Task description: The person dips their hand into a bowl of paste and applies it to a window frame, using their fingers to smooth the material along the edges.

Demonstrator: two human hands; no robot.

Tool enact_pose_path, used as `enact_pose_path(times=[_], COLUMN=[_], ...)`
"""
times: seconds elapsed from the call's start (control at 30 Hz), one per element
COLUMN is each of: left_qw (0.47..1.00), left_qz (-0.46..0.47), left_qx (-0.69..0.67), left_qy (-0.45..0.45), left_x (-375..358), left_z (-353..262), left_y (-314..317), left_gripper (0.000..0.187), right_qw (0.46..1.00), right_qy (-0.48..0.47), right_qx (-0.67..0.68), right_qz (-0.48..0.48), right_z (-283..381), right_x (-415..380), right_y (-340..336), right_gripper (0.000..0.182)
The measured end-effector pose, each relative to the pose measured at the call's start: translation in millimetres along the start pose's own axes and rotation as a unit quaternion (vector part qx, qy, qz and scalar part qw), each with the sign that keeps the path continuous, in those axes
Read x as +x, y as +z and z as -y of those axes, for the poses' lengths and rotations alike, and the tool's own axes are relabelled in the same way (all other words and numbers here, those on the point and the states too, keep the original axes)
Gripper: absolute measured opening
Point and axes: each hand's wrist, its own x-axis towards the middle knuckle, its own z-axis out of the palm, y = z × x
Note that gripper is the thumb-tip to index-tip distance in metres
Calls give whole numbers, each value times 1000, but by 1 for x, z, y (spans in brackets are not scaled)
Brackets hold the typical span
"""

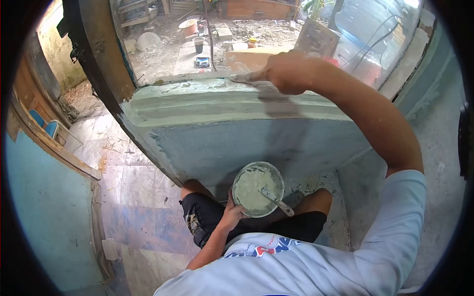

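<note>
My left hand (232,214) grips the left side of a round bowl (238,209) held above my lap. Pale green putty (252,190) covers the inside of the bowl. A putty knife (282,205) rests in it, blade in the putty and handle over the lower right rim. My right hand (289,73) reaches out to the window sill (187,89), index finger extended and the other fingers curled. A thin greyish tip at the end of that finger meets the putty-smeared sill edge; I cannot tell whether it is a blade or a coated fingertip.
Below the sill stands a blue-grey wall panel (207,148). Beyond the opening are a pink pot (188,27), a dark cup (198,45), a board (256,56) and rubble. A dark door frame (106,59) rises at left, with a blue chair (44,123) past it.
</note>
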Motion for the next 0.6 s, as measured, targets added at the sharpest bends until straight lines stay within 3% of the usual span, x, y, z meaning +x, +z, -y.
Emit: enact_pose_path(times=[0.1, 0.2, 0.43, 0.6], left_qw=[1000, 1000, 1000, 1000], left_qz=[2, 6, 2, 8], left_qx=[4, -6, -1, -2], left_qy=[5, 7, 5, -2], left_x=[-2, -3, 2, 4], left_z=[3, 0, 3, 4], left_y=[-2, 2, 6, 3], left_gripper=[97, 98, 98, 100], right_qw=[1000, 998, 999, 997], right_qy=[-15, -18, -8, -25], right_qx=[-4, 28, -7, -51], right_qz=[13, -44, -49, -48], right_z=[1, 14, 42, 23], right_x=[-5, -6, 2, -8], right_y=[-23, -31, 11, 13], right_gripper=[72, 72, 54, 53])
